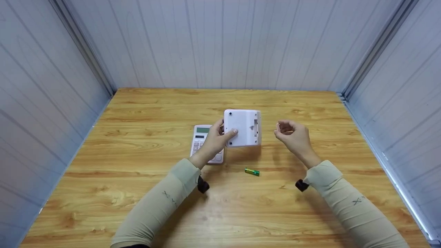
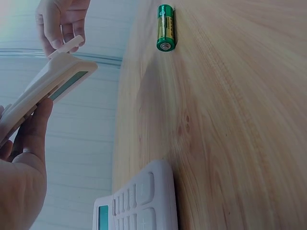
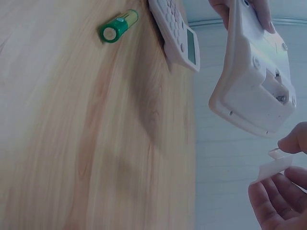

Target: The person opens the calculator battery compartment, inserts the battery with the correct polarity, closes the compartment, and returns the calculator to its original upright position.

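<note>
My left hand grips a white calculator by one edge, back side up, with the thumb across its back. The battery compartment at its thick end is uncovered, and a metal contact shows inside. In my right hand, a small white battery cover is pinched between thumb and fingers, apart from the calculator. On the table below lies a green and gold battery. A second white calculator lies face up under the left hand, which partly hides it in the head view.
The wood-grain table meets pale panelled walls at the back and both sides. Black wrist cameras hang beneath both forearms, just above the tabletop.
</note>
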`<state>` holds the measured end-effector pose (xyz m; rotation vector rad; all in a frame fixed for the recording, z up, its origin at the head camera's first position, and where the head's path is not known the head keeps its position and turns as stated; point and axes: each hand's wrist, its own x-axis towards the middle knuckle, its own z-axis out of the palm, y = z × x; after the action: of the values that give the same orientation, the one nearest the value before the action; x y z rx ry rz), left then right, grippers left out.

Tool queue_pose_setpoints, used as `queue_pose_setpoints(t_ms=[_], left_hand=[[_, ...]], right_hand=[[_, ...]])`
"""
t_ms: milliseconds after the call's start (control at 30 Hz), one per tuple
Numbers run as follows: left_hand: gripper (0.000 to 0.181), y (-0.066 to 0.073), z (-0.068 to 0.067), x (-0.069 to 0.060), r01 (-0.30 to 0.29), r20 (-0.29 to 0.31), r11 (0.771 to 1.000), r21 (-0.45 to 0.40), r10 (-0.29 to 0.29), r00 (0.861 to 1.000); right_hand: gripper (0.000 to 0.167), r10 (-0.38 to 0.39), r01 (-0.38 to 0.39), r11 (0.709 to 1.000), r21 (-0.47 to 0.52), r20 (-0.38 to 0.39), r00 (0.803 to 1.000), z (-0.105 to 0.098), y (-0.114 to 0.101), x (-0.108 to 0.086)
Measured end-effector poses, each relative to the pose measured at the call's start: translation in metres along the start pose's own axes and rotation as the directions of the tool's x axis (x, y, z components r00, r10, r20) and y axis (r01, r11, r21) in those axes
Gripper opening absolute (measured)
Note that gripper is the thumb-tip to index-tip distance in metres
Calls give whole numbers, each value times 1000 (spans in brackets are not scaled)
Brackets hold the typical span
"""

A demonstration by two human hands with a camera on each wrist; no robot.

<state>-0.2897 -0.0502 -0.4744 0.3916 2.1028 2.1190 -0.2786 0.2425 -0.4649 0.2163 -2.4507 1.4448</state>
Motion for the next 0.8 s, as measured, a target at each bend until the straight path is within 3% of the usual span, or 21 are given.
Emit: queue_pose_setpoints(t_ms=[300,800], left_hand=[[60,-1,0,-1,-8,9,1000,-30,8,1000],[62,0,-2,-3,-5,15,1000,-14,5,1000]], right_hand=[[25,-15,18,997,-73,42,999,-6,13,1],[29,74,-46,986,-161,177,981,-14,24,3]])
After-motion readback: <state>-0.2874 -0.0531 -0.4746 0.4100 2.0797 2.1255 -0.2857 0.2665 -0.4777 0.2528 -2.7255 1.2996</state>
